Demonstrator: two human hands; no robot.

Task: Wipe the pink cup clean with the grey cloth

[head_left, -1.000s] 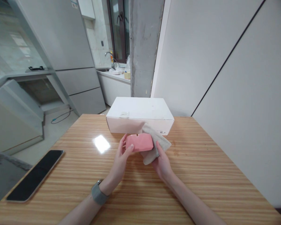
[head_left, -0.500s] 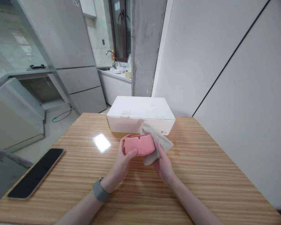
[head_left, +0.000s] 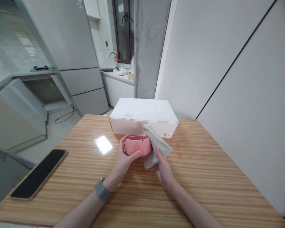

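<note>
My left hand (head_left: 123,158) is wrapped round a small pink faceted bowl-like dish (head_left: 138,145), holding it just above the wooden table (head_left: 204,177). My right hand (head_left: 163,168) grips a grey-beige cloth (head_left: 155,144) and presses it against the dish's right side. The cloth folds up and over the dish's right edge. A grey watch band sits on my left wrist (head_left: 101,189). Both hands are in front of a shut white cardboard box (head_left: 143,115).
A dark phone (head_left: 39,173) lies face up near the table's left edge. A white wall runs along the right side. Behind the box stands a grey concrete pillar (head_left: 147,47); a kitchen counter with a tap (head_left: 114,57) is further back.
The pink dish has turned in my left hand from its flat underside facing me to nearly upright, rim now showing. The cloth stays against its right side.
</note>
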